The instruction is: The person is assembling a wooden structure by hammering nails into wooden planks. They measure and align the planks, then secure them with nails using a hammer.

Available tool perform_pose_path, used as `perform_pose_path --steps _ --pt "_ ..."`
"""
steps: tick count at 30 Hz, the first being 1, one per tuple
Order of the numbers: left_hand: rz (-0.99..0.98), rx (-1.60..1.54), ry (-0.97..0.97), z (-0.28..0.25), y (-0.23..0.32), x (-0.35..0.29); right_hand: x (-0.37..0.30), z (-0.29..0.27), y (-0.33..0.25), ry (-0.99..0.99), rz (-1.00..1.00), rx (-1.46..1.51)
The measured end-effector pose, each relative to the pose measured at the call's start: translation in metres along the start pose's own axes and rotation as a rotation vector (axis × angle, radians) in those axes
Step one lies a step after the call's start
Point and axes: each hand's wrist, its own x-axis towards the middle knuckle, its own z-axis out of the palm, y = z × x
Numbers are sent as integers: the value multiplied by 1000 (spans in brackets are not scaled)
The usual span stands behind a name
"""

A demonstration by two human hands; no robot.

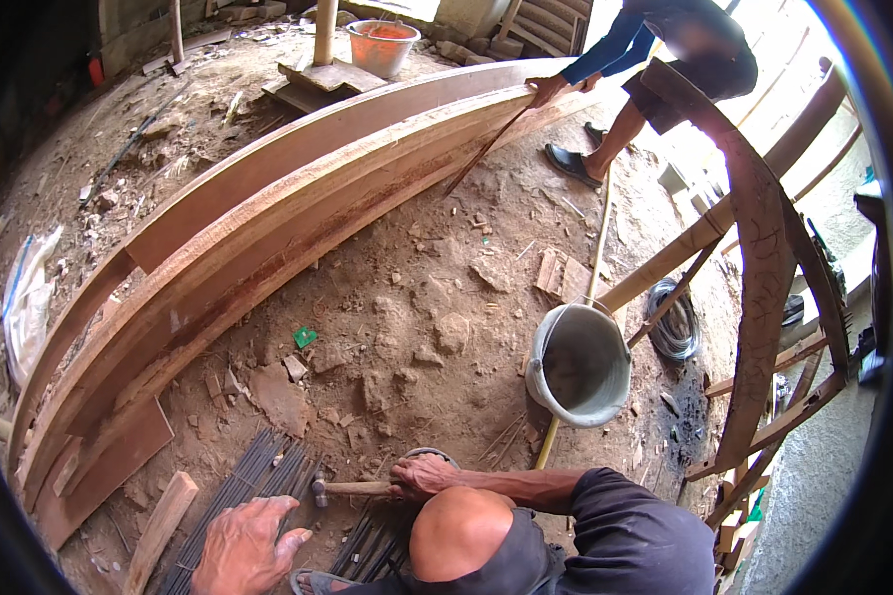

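My right hand (427, 478) is wrapped round the wooden handle of a hammer (357, 488). The metal head points left, close above the dirt floor and a bundle of thin dark metal rods (236, 496). At the lower left my left hand (243, 547) hovers over those rods, its fingers apart and nothing visible in it. More dark rods (367, 535) lie between my bent knee (461, 535) and my left sandal (313, 583). Part of the rods is hidden by my hands and leg.
A long curved wooden form (298, 203) stretches from left to far right; another person (655, 69) holds its far end. A grey bucket (577, 367) stands right of centre near coiled wire (673, 319). Curved wooden frames (754, 297) stand at right. An orange-stained bucket (383, 48) sits behind.
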Motion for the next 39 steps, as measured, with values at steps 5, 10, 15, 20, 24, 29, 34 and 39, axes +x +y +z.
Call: perform_pose_path --steps 5,10,15,20,24,29,34,39 --pt "-3 -28 5 1 -2 -1 2 11 5 14 -59 -7" --pt "5 -58 23 0 1 1 3 23 7 -24 -92 -139" --pt "-5 -115 87 2 2 1 3 29 4 -90 -51 -208" --pt "45 -77 172 6 0 4 1 41 17 -63 -90 -182" --pt "84 112 451 0 -5 11 2 49 24 -101 -112 -249" --pt "-8 41 665 -13 -18 3 -2 0 -16 -55 -119 -211" --pt "59 -56 731 -20 -21 -5 -38 -115 -99 -229 -382 114" --pt "271 70 1183 -54 11 -38 -57 -172 -149 -314 -493 237"
